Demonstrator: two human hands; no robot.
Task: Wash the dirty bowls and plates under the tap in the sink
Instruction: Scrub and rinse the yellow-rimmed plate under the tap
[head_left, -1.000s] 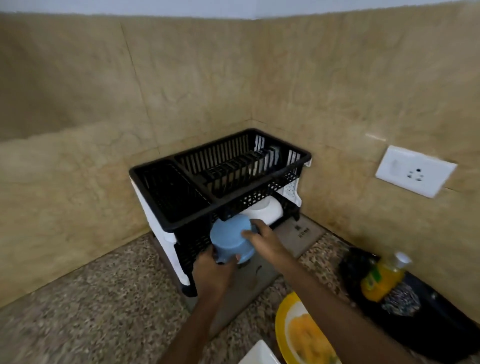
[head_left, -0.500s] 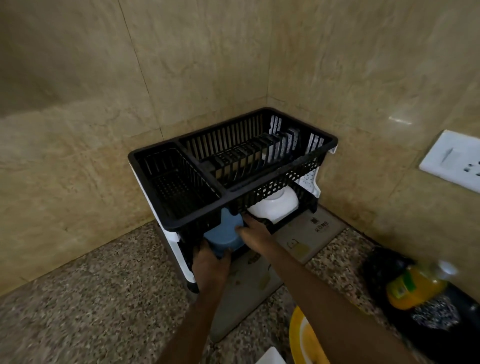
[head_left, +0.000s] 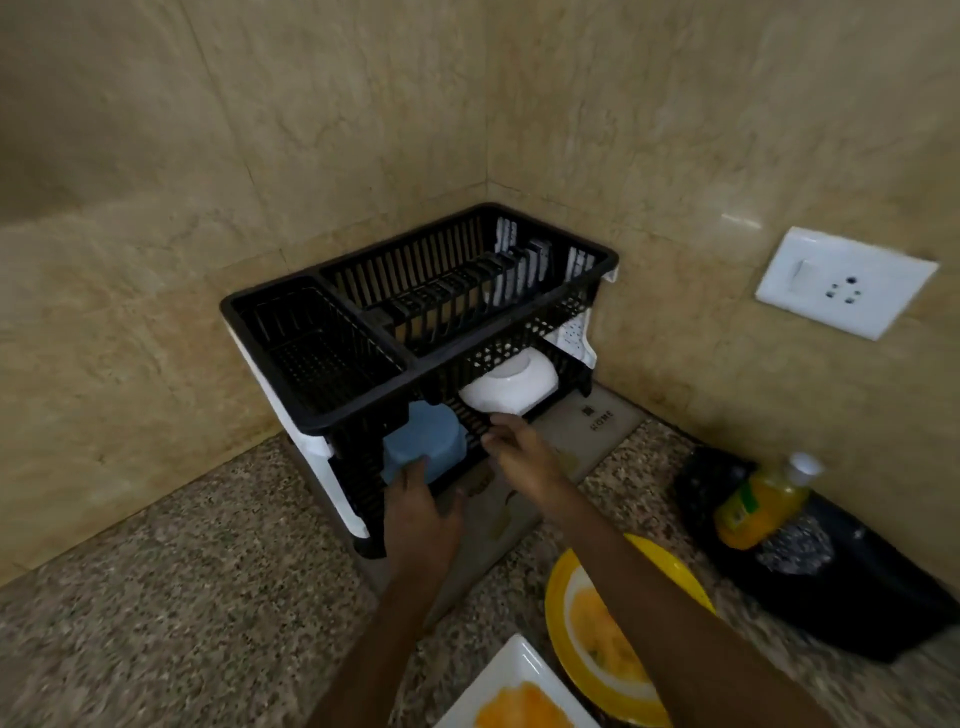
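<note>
A blue bowl (head_left: 423, 447) lies upside down on the lower shelf of the black dish rack (head_left: 363, 410), next to an upturned white bowl (head_left: 511, 387). My left hand (head_left: 421, 512) is just in front of the blue bowl, its fingertips at the bowl's rim, fingers relaxed. My right hand (head_left: 522, 457) hovers with spread fingers at the shelf's front edge, below the white bowl, holding nothing. A yellow plate (head_left: 566, 639) with orange residue and a white square plate (head_left: 511, 680) with the same residue sit on the counter at the bottom.
The rack stands on a grey mat (head_left: 587, 431) in the corner of tiled walls. A black tray (head_left: 878, 613) at the right holds a yellow liquid bottle (head_left: 758, 509) and a steel scrubber (head_left: 795, 545). A wall socket (head_left: 844, 283) is above it. Speckled granite counter (head_left: 182, 597) stretches left.
The blue bowl, held in both hands in front of the rack, has gone onto the lower shelf. Both hands have let go and drawn back a little.
</note>
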